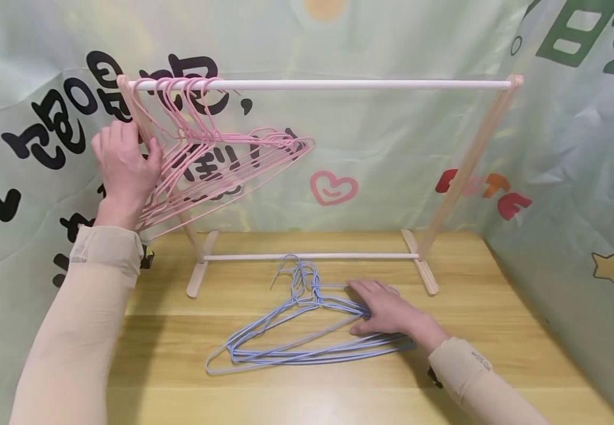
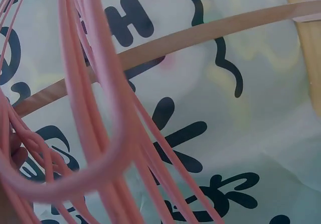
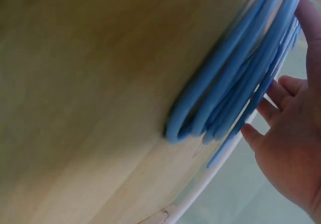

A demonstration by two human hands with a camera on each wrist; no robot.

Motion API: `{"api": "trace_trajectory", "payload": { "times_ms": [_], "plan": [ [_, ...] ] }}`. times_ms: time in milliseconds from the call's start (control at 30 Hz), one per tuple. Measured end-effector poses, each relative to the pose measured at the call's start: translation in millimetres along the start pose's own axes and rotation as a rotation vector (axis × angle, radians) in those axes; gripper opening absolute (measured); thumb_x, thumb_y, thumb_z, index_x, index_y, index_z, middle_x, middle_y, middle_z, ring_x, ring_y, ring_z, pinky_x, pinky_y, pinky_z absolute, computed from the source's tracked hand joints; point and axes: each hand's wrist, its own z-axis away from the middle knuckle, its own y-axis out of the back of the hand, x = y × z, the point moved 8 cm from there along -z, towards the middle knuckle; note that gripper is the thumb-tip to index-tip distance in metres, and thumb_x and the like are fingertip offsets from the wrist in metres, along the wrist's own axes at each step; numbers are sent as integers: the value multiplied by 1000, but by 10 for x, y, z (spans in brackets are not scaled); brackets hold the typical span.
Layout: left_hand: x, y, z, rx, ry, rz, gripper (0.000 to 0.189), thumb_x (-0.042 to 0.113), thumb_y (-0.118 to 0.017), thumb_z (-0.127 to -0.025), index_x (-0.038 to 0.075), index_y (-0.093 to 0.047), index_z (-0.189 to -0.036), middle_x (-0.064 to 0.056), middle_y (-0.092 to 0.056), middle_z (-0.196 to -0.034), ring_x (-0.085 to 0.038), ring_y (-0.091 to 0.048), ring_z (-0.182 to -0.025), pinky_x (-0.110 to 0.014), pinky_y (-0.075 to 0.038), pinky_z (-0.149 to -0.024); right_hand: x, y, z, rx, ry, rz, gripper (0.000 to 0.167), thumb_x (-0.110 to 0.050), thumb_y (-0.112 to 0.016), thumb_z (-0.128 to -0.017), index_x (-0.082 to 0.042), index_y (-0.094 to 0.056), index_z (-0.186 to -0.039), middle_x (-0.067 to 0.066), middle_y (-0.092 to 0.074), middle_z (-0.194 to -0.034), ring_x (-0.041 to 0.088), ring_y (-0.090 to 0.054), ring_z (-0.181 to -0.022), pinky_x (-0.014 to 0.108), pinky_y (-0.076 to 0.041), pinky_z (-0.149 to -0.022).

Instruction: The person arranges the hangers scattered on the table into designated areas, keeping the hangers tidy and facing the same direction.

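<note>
Wood tbl (image 1: 312,392), printed bkdrp (image 1: 392,147), R hand (image 1: 384,307) touches blue hangers (image 3: 251,73)

- left sleeve (image 1: 70,330), right sleeve (image 1: 503,386): beige, long
- 2 wide cuffs (image 1: 110,251), small dark print on each
- small black part (image 1: 148,257) beside each cuff
- left hand (image 1: 123,162), right hand (image 1: 384,307): bare

Head view: bright, diffuse light; pale glare on the wooden counter (image 1: 317,404) near the lower edge, soft shadow beside the left sleeve (image 1: 86,319). Left-wrist view: dimmer, nearest pink hanger (image 2: 119,113) blurred. Right-wrist view: dim, counter blurred.
</note>
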Motion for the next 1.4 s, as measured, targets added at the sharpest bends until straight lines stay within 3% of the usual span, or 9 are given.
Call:
{"api": "trace_trajectory", "payload": {
  "times_ms": [167, 333, 500, 733, 1133, 1400],
  "plan": [
    [-19, -19, 7, -30, 3, -15, 32, 25, -54, -102, -7, -55, -101, -24, -50, -100, -46, -41, -96, -53, -28, -97, -18, -20, -12, 36, 48, 3, 100, -58, -81, -80, -5, -44, -156, 19, -50, -153, 40, -46, -142, 61, -31, -117],
    [-21, -37, 88, -60, 10, -11, 31, 24, -56, -102, -7, -55, -99, -23, -50, -97, -46, -41, -95, -53, -28, -96, -23, -54, 85, 84, 86, 29, 96, -62, -80, -80, -7, -50, -152, 13, -55, -145, 38, -52, -133, 61, -41, -110],
    [7, -20, 134, -40, -8, 8, 29, 22, -57, -100, -8, -55, -98, -24, -50, -97, -47, -42, -94, -55, -29, -97, -21, -66, 181, 106, 70, 35, 93, -67, -78, -79, -14, -54, -152, 4, -57, -139, 31, -56, -126, 55, -46, -104],
    [2, -39, 92, -41, -16, 3, 29, 23, -57, -101, -6, -55, -97, -23, -50, -97, -46, -42, -93, -55, -30, -95, -59, 63, 342, 156, 32, -32, 92, -61, -85, -75, -14, -57, -149, 3, -59, -136, 31, -60, -122, 55, -50, -98],
    [-2, 52, 1, -10, -22, 19, 28, 20, -58, -99, -8, -56, -97, -25, -51, -96, -47, -43, -93, -55, -31, -95, -6, 379, 628, 410, 46, 31, 92, -43, -97, -66, -7, -60, -143, 5, -62, -127, 30, -63, -111, 53, -54, -88],
    [-14, 3, -8, -30, 1, 18, 29, 22, -58, -99, -7, -57, -99, -23, -53, -97, -45, -43, -93, -54, -31, -96, 60, 592, 821, 577, 62, 50, 98, -29, -102, -56, -4, -60, -140, 11, -63, -125, 33, -63, -110, 55, -53, -85]
  ]
}}
